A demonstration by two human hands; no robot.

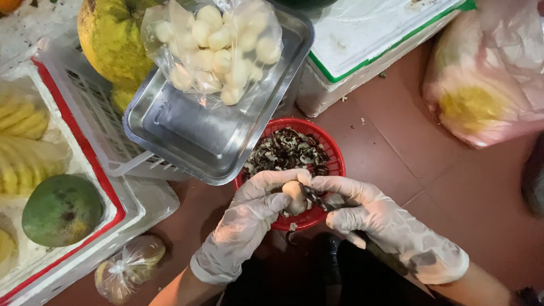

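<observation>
A: Reddish-brown floor tiles (396, 153), seen from above. Cluttered with trays and bags. What are the hands doing?

B: Both gloved. Left hand (255, 207) curled shut around a small pale round fruit (295, 195), thumb and fingers pinching it from the left side. Right hand (362, 209) closed on a small knife (318, 201), blade touching the fruit.

A: Hands together or apart?

B: Together, fingertips almost meeting over the fruit. Both sit above the near rim of a red plastic basket (334, 156).

A: Basket contents?

B: Dark brown peelings (289, 150), heaped.

A: Beyond that?

B: Steel tray (192, 136), overlapping the basket's far edge. On the tray's far end, a clear bag of peeled pale fruits (218, 48). Large yellow-green fruit (107, 42) just left of the bag, resting in a white crate (85, 107).

A: Left side?

B: Red-rimmed foam box (116, 204) holding a green mango (61, 209) and yellow slices (22, 141). Small knotted bag (127, 272) on the floor beside it. White foam box with green edge (362, 39) far right, pink bag (487, 85) beyond.
</observation>
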